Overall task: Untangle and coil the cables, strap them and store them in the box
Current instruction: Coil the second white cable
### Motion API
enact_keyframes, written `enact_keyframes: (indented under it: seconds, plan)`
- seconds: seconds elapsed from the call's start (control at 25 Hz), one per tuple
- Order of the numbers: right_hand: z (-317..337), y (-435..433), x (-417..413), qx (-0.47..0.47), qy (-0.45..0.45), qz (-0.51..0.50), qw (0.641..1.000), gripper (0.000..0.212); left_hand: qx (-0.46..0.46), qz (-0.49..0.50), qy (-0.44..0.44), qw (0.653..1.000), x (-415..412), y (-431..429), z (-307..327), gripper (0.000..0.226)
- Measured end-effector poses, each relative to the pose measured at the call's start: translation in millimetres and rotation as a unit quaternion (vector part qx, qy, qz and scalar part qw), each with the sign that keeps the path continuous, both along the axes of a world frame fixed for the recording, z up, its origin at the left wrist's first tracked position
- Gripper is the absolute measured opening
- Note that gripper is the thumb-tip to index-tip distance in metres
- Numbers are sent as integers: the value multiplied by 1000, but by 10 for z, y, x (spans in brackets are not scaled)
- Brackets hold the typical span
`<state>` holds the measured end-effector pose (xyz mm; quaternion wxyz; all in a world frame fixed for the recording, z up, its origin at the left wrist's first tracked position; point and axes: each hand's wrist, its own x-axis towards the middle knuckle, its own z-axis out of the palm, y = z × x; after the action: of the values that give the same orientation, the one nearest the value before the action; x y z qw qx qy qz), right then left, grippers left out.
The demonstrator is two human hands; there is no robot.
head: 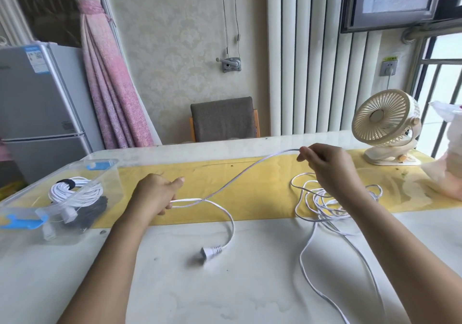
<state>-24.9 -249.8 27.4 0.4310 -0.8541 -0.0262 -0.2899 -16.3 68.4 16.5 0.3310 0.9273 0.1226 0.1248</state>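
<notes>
A long white cable [240,173] stretches across the table between my hands. My left hand [156,192] grips it near its plug end; the plug [208,252] lies on the table below, joined by a short loop. My right hand [325,166] pinches the cable higher up, raised above the yellow runner. The rest of the cable lies in a loose tangle [325,203] under my right forearm, with long loops trailing toward the near edge. A clear plastic box [110,173] at the left holds a strapped white coil [75,191] and a dark coil [93,211].
A cream desk fan [386,123] stands at the far right of the table, beside a white plastic bag [447,153]. A yellow runner [262,171] crosses the white table. A grey chair [223,120] sits behind the table, a small fridge [37,103] at the left.
</notes>
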Motion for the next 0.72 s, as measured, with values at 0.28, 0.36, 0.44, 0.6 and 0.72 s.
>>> enact_keyframes:
  seconds: [0.28, 0.36, 0.44, 0.6, 0.72]
  plan:
    - [73, 198, -173, 12, 60, 291, 955, 24, -160, -372, -34, 914, -296, -742, 5, 48]
    - [145, 114, -142, 105, -3, 206, 973, 26, -271, -438, 35, 856, -321, -823, 34, 24]
    - [163, -112, -48, 175, -50, 106, 978, 28, -450, -390, 65, 801, -202, -613, 104, 33]
    - [46, -237, 43, 95, -28, 32, 995, 28, -613, -314, 81, 720, 21, -99, 38, 49]
    - [110, -216, 24, 112, -54, 16, 992, 26, -644, -393, 25, 655, -47, 32, 61, 36]
